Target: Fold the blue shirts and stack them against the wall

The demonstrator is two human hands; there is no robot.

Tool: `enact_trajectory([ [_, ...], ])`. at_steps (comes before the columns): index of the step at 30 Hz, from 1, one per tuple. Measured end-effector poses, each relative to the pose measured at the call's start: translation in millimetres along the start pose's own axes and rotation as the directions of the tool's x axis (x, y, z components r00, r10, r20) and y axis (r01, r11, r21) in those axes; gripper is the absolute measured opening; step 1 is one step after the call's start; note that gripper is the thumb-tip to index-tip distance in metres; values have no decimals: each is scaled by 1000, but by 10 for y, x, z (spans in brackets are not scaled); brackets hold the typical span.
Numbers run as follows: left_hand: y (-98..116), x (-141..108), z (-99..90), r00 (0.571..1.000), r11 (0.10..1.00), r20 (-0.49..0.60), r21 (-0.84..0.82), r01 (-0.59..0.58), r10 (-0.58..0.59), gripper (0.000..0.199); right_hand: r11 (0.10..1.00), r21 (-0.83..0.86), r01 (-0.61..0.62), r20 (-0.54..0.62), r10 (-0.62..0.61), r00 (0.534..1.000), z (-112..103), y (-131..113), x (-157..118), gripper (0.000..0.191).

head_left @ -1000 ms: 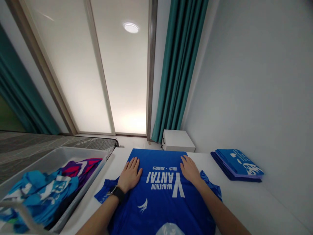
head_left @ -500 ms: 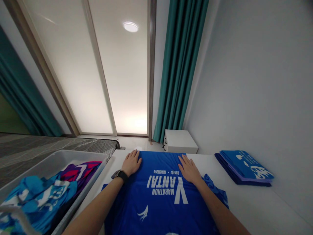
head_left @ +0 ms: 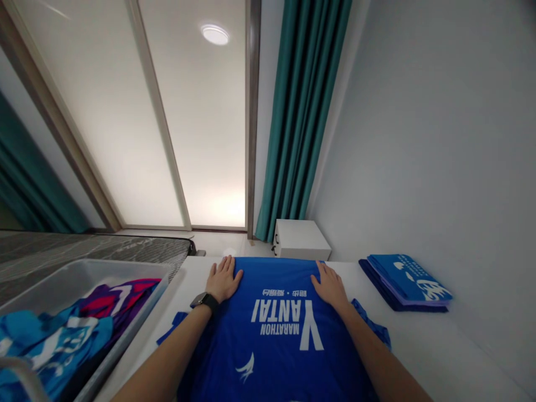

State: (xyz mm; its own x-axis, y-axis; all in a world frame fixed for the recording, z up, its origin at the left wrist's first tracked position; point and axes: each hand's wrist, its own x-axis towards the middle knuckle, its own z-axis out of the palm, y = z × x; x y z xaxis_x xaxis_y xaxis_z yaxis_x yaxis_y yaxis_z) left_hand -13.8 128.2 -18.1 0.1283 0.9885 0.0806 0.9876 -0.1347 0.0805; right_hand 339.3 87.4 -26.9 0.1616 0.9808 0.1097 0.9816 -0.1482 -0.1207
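A blue T-shirt (head_left: 268, 354) with white "YANTAI MARATHON" lettering, upside down from here, lies spread on the white table (head_left: 422, 352). My left hand (head_left: 224, 279) rests flat on its far left edge, fingers stretched out and a dark watch on the wrist. On the far right edge lies my right hand (head_left: 329, 285), open, palm down on the cloth. Both sleeves stick out past my forearms, partly hidden by them. The shirt's near end runs out of view at the bottom.
To the left stands a translucent plastic bin (head_left: 121, 265) with crumpled blue, red and purple clothes (head_left: 75, 340). A stack of folded shirts (head_left: 408, 282) lies at the table's right, near the wall. Beyond the far edge are a white cabinet (head_left: 301, 240) and a teal curtain (head_left: 304, 123).
My hands have moved slightly apart along the shirt's far edge, and the cloth there looks wider and smoother. More of the left sleeve shows. The view has shifted a little to the right.
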Motion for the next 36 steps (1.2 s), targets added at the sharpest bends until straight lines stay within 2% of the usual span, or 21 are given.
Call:
enact_trajectory([
  [6,-263,-27,-47,998,998,7,23,63,-63,62,998,-9,57,78,-56,995,71,-48,20,57],
  [11,-351,-51,-16,998,997,-5,30,70,-70,62,997,-43,-66,95,70,993,109,44,77,57],
  [18,-376,-49,27,998,998,-38,34,57,-56,61,999,-34,-32,62,34,998,134,90,-11,56],
  [20,-373,-52,19,998,998,-29,41,53,-52,61,1000,22,-14,12,13,1000,103,71,-51,52],
  [22,-369,-57,8,999,998,-20,47,42,-41,61,988,151,-18,-38,24,999,52,45,-70,43],
  [25,-359,-67,-10,999,998,-19,52,34,-33,60,933,350,-78,-47,100,994,-30,-20,-45,29],
  [28,-342,-77,-40,999,998,-17,47,40,-40,59,881,451,-145,0,162,987,-93,-126,37,35],
  [31,-321,-88,-78,999,998,0,39,49,-49,60,809,560,-180,80,163,983,-168,-222,112,41],
  [33,-312,-93,-98,999,998,7,34,49,-50,59,729,661,-175,172,79,982,-245,-239,130,44],
  [34,-310,-96,-103,999,998,8,30,49,-49,59,659,728,-189,245,7,969,-289,-227,131,47],
  [36,-310,-100,-106,999,999,3,20,47,-47,59,473,838,-272,380,-148,913,-374,-170,125,49],
])
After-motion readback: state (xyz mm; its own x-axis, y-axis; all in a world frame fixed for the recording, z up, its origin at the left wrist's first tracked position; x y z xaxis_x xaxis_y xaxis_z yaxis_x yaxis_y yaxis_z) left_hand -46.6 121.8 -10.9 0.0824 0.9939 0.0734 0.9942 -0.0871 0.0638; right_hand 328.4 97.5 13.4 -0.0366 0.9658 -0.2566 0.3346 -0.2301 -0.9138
